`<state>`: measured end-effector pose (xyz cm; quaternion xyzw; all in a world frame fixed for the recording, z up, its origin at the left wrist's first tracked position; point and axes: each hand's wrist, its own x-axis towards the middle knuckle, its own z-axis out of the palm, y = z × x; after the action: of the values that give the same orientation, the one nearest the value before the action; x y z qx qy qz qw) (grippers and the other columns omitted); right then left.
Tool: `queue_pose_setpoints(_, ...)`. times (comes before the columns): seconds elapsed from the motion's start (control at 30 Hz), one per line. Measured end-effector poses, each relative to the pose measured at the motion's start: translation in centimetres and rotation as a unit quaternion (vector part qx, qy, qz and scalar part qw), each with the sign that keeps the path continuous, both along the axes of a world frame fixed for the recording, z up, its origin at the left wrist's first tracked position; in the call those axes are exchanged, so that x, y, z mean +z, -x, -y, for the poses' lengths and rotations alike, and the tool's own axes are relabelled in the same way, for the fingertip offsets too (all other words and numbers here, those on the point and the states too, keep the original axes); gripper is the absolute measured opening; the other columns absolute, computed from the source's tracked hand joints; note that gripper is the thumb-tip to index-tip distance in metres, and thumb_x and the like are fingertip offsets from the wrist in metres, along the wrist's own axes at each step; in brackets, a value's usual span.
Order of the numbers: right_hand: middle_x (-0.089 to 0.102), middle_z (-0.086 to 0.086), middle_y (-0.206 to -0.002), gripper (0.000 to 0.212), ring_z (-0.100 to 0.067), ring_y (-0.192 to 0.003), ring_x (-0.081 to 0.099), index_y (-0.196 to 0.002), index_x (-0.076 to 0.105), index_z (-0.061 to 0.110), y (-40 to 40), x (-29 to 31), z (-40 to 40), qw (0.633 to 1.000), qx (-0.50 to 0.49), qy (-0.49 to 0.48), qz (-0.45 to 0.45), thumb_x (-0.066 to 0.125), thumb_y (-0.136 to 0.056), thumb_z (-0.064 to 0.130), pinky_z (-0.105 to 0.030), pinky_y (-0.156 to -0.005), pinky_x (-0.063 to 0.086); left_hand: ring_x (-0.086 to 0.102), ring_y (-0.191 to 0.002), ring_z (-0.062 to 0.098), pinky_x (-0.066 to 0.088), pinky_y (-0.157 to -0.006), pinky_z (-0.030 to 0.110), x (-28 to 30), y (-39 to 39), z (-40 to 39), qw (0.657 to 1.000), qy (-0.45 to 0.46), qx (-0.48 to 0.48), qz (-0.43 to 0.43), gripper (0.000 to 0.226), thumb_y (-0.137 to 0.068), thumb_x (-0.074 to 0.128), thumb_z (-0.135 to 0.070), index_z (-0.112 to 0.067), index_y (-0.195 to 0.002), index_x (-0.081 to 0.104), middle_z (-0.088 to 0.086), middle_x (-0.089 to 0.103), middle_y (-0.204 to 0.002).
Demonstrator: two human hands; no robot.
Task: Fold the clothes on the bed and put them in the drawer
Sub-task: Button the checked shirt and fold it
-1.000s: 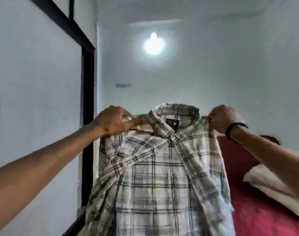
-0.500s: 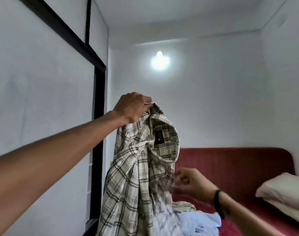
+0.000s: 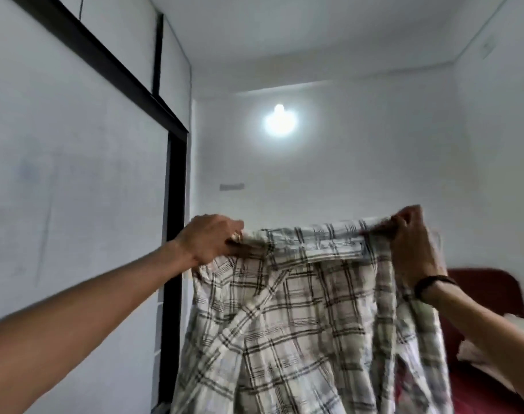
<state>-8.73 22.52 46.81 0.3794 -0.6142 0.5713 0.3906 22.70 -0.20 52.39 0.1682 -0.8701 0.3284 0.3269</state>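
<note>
A: Nearest the lens, your two forearms reach out and up, left from the lower left corner, right from the lower right edge. A dark wristband sits on the right wrist.

B: And your hands?

A: Well apart, at about the same height. Your left hand grips one top corner of the plaid shirt, fingers curled into bunched cloth. Your right hand pinches the other top corner, fingertips folded over the edge.

B: Where does the shirt sit?

A: Held in the air between your hands. Its top edge is stretched nearly level from one hand to the other; the rest hangs straight down and runs out of the bottom of the view. White cloth, dark and olive checks. A fold runs diagonally across the lower left part. Some motion blur, so you cannot tell which face of the shirt is toward you.

B: Behind it?

A: To the right, past your right arm, the red bed with a pale pillow against it, both partly hidden. On your left, a white panel wall with a black frame. Farthest off, the white back wall and a lit bulb high on it.
</note>
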Motion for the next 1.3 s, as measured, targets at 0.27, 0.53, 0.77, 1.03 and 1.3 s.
queue_pose_setpoints(0.27, 0.057, -0.007, -0.12, 0.03, -0.036, -0.109, 0.054, -0.123, 0.059, 0.019, -1.5, 1.9, -3.7, 0.98, -0.087, -0.036, -0.176, 0.068, -0.097, 0.03, -0.043, -0.092, 0.046, 0.06, -0.057, 0.013, 0.032, -0.049, 0.022, 3.8, -3.1, -4.6, 0.98, -0.115, -0.053, -0.152, 0.044, -0.081, 0.058, -0.078, -0.035, -0.076, 0.056, -0.009, 0.061, -0.062)
queue_pose_setpoints(0.53, 0.052, -0.015, -0.11, 0.017, -0.036, -0.106, 0.048, -0.103, 0.058, 0.008, -8.1, 9.0, -8.9, 0.975, -0.041, 0.15, -0.161, 0.058, -0.088, 0.0, -0.035, -0.089, 0.034, 0.068, -0.077, 0.027, 0.033, -0.058, 0.026, 8.5, -3.3, -12.6, 0.932, 0.059, -0.059, -0.353, 0.021, -0.091, 0.077, -0.026, -0.022, -0.111, 0.072, 0.004, 0.076, -0.093)
queue_pose_setpoints(0.77, 0.049, -0.014, -0.123, 0.032, -0.031, -0.122, 0.037, -0.108, 0.057, 0.018, -10.5, 11.8, -10.7, 0.974, -0.1, 0.134, -0.15, 0.064, -0.089, 0.043, -0.044, -0.114, 0.028, 0.066, -0.085, 0.008, 0.051, -0.08, 0.028, 14.7, -9.1, -13.9, 0.928, -0.27, -0.151, -0.208, 0.084, -0.037, 0.07, -0.097, -0.035, -0.093, 0.079, -0.01, 0.075, -0.092)
queue_pose_setpoints(1.03, 0.059, -0.021, -0.1, 0.016, -0.043, -0.109, 0.05, -0.088, 0.059, 0.018, -2.5, -12.8, -1.1, 0.966, -0.048, -0.227, 0.115, 0.066, -0.08, 0.03, -0.047, -0.097, 0.039, 0.049, -0.069, 0.012, 0.04, -0.063, 0.025, -9.6, 2.1, 0.3, 0.887, -0.441, 0.085, 0.106, 0.042, -0.093, 0.068, -0.053, -0.022, -0.066, 0.064, -0.003, 0.059, -0.074)
queue_pose_setpoints(1.3, 0.068, -0.017, -0.082, 0.009, -0.041, -0.084, 0.062, -0.08, 0.066, 0.016, 1.7, -43.9, 3.8, 0.839, 0.001, -0.456, 0.296, 0.071, -0.072, 0.015, -0.04, -0.071, 0.045, 0.041, -0.057, 0.005, 0.028, -0.049, 0.014, -42.6, 7.7, 5.0, 0.765, -0.618, 0.077, 0.164, 0.024, -0.084, 0.083, -0.028, -0.019, -0.073, 0.064, -0.014, 0.046, -0.056)
